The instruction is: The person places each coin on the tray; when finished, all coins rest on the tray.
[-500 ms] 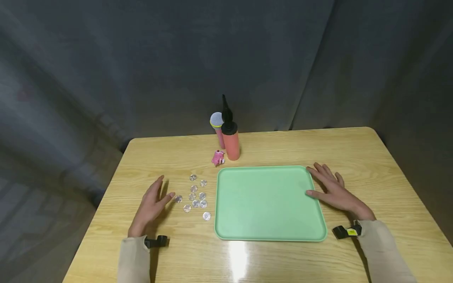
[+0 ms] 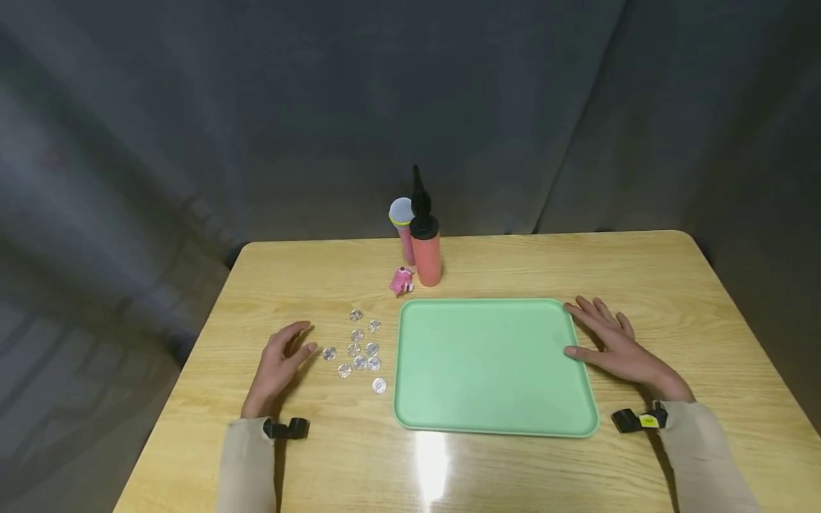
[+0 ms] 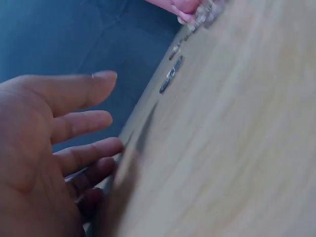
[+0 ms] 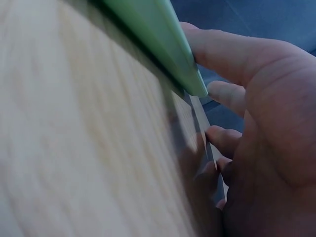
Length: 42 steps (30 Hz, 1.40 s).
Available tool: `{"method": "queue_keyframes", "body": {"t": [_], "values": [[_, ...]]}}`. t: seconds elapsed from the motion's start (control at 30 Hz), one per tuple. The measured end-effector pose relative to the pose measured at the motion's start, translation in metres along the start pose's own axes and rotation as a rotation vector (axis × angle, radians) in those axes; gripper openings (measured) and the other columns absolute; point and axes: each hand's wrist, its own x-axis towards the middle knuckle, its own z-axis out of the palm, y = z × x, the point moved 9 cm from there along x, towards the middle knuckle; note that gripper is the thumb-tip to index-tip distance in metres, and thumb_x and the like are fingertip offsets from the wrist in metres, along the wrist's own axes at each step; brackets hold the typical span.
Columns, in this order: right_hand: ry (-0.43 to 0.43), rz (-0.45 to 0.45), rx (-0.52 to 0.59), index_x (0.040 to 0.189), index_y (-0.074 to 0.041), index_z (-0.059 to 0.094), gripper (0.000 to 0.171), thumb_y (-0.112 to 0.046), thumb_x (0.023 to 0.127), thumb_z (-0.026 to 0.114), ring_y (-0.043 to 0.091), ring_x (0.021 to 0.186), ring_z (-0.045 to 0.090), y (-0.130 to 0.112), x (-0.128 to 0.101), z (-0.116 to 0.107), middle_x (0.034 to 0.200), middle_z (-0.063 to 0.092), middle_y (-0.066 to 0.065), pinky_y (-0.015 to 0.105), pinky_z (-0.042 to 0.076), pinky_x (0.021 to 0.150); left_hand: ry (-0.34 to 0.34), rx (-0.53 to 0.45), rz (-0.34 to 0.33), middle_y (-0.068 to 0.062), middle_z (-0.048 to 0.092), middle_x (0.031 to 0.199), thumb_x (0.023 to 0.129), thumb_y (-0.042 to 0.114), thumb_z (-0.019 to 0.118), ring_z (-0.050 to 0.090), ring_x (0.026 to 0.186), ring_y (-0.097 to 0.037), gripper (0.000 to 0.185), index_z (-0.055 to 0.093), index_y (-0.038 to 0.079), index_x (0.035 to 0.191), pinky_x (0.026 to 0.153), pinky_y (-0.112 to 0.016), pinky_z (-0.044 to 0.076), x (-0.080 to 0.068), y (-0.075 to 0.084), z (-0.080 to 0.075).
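Observation:
My left hand [image 2: 277, 370] is just left of a scatter of small clear discs [image 2: 355, 349], ribbed and shiny. Its fingers are relaxed and hold nothing; in the left wrist view a disc [image 3: 171, 75] lies beyond the thumb. A light green rectangular tray [image 2: 494, 367] lies flat to the right of the discs, with nothing on it. At the tray's right edge is my right hand [image 2: 625, 353], thumb and index fingertip at the rim and the other fingers spread beyond it. In the right wrist view the tray's corner [image 4: 182, 69] comes right up to the thumb.
Behind the tray stand a red pump-like cylinder [image 2: 427, 260] with a black nozzle and a toy microphone [image 2: 402, 214]. A small pink figure [image 2: 402, 281] sits in front of them. The wooden table [image 2: 333, 463] ends at a dark curtain [image 2: 321, 128].
The left hand's fingers have bent inward a little and it sits closer to the discs. My right hand stays at the tray's edge. The whole head view has shifted slightly.

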Motion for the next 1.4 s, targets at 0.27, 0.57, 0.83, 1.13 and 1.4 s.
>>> {"method": "queue_keyframes", "body": {"t": [0.27,0.57,0.83,1.13,1.4], "values": [[-0.018,0.024,-0.008,0.161,-0.014,0.018,0.081,-0.030,0.097,0.065,0.049,0.152,-0.017,0.000,-0.001,-0.002,0.166,-0.001,0.028,0.070,-0.021,0.112,0.046,-0.079,0.004,-0.020,0.062,0.127,0.093,0.010,0.070,0.049,0.121,-0.027,0.040,0.062,0.001,0.131,0.102,-0.019,0.038,-0.002,0.007,0.004],[0.005,0.000,-0.008,0.160,-0.012,0.020,0.080,-0.026,0.096,0.066,0.050,0.152,-0.015,-0.001,0.000,-0.001,0.166,0.002,0.030,0.070,-0.021,0.112,0.056,0.012,0.131,-0.013,0.068,0.093,0.080,0.012,0.083,0.044,0.089,-0.016,0.027,0.075,0.007,0.106,0.086,-0.037,0.018,0.001,0.011,0.011],[0.012,-0.006,-0.016,0.160,-0.013,0.021,0.081,-0.026,0.095,0.066,0.050,0.153,-0.014,-0.001,0.000,-0.001,0.166,0.003,0.030,0.071,-0.020,0.112,0.039,0.077,0.158,-0.009,0.070,0.092,0.079,0.009,0.083,0.045,0.087,-0.017,0.024,0.077,0.009,0.102,0.084,-0.036,0.021,-0.002,0.020,0.015],[0.026,-0.001,-0.024,0.160,-0.014,0.022,0.080,-0.027,0.095,0.066,0.051,0.152,-0.012,0.000,0.000,-0.002,0.166,0.004,0.029,0.071,-0.017,0.112,-0.048,0.170,0.132,-0.005,0.067,0.084,0.086,0.006,0.075,0.046,0.082,-0.015,0.013,0.076,0.007,0.098,0.074,-0.024,0.038,0.001,0.031,0.023],[0.027,-0.009,-0.024,0.160,-0.015,0.023,0.080,-0.027,0.095,0.067,0.051,0.153,-0.011,-0.001,0.000,-0.002,0.166,0.005,0.029,0.072,-0.016,0.112,-0.101,0.217,0.068,-0.008,0.062,0.085,0.085,0.002,0.075,0.046,0.079,-0.016,0.011,0.072,0.002,0.096,0.069,-0.022,0.038,0.005,0.032,0.024]]}}
